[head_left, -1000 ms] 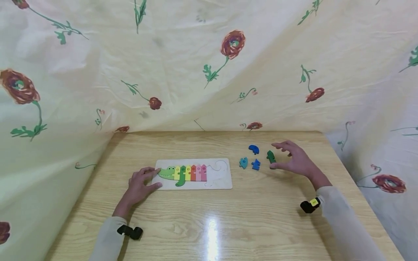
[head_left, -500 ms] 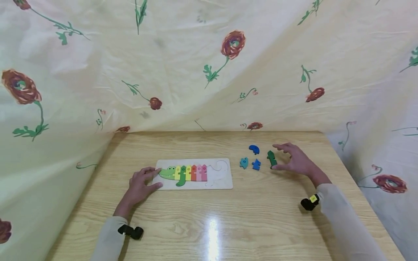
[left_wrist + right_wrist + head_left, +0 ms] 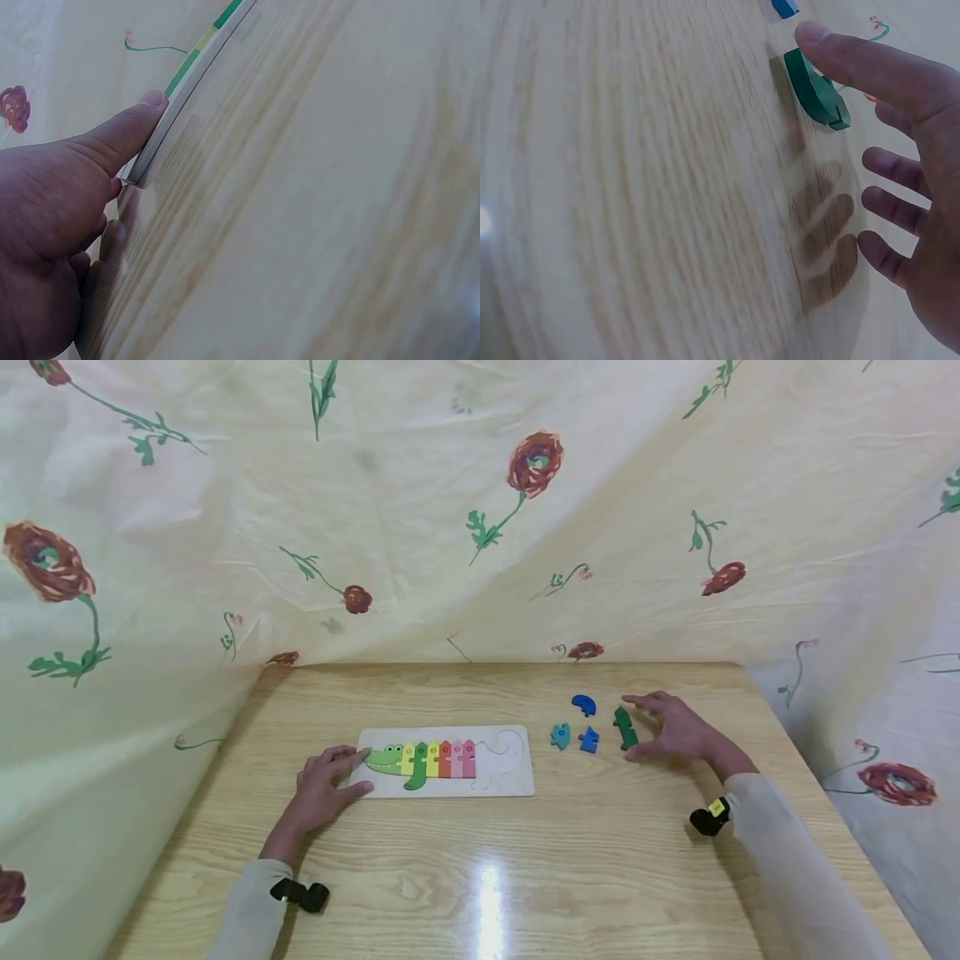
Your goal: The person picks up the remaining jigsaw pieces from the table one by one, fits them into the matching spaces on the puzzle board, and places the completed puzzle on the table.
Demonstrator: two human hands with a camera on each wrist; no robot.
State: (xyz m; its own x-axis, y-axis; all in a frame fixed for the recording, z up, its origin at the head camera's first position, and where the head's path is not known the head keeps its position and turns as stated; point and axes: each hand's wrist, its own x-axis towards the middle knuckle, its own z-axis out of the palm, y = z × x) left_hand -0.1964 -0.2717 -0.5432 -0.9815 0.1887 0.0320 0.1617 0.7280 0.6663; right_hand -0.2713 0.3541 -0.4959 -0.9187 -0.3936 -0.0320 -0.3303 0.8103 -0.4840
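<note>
A white puzzle board (image 3: 502, 777) lies on the table with a crocodile made of colored pieces (image 3: 427, 760); its right part shows only a drawn tail outline. At its left end my left hand (image 3: 322, 789) rests, thumb and index finger touching the board near the crocodile head (image 3: 385, 760). In the left wrist view the thumb (image 3: 127, 135) lies straight on the board's edge (image 3: 150, 150). My right hand (image 3: 678, 731) is spread beside a dark green puzzle piece (image 3: 625, 728), thumb near its lower end, fingers apart. In the right wrist view the green piece (image 3: 810, 90) lies by the thumb.
Left of the green piece lie a dark blue curved piece (image 3: 583, 704), a teal piece (image 3: 560, 736) and a blue piece (image 3: 588, 740). The wooden table (image 3: 420, 868) ends at a flowered cloth (image 3: 420, 527) behind and at the sides.
My right hand has shifted slightly, its thumb and fingertips lower around the green piece, which has turned or moved very little. The left hand and board stay in place.
</note>
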